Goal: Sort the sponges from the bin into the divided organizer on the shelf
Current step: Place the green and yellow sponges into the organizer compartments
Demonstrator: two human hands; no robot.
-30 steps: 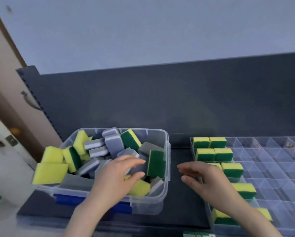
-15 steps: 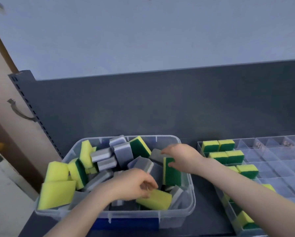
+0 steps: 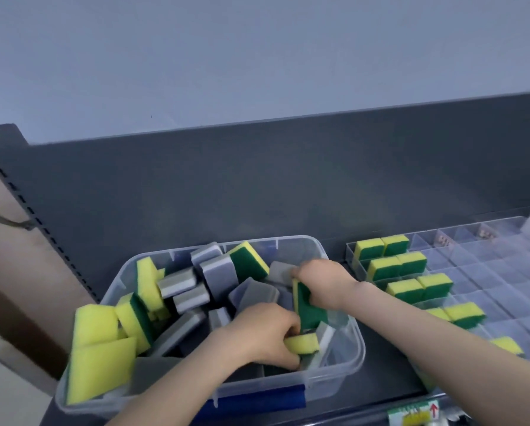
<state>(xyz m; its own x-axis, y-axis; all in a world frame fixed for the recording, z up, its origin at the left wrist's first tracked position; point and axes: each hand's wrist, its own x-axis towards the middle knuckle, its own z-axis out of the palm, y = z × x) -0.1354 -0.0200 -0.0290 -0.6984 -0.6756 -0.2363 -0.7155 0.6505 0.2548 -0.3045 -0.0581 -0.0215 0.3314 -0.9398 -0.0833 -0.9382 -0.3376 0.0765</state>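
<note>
I had both hands down in the bin (image 3: 331, 382), which sat toward 7 o'clock of my view. The left hand (image 3: 262, 333) was curled round a yellow sponge (image 3: 303, 345) near the bin's 4 o'clock corner; its fingertips were tucked under the sponge, out of my sight. The right hand (image 3: 322, 279) gripped the top of a green sponge (image 3: 311, 309) standing on edge at 12 o'clock of the yellow one, though blur hid how the fingers lay. Grey sponges (image 3: 217, 272) and more yellow ones crowded the rest of the bin, heaped highest toward 9 o'clock. The organizer (image 3: 487, 272) lay at 3 o'clock of the bin, cut off by the frame's right edge, its near corner hidden behind the right forearm. Green-and-yellow sponges (image 3: 383, 267) sat in pairs down its left side, the nearest ones partly covered by that arm. A label (image 3: 417, 415) at 5 o'clock was too blurred to read
</note>
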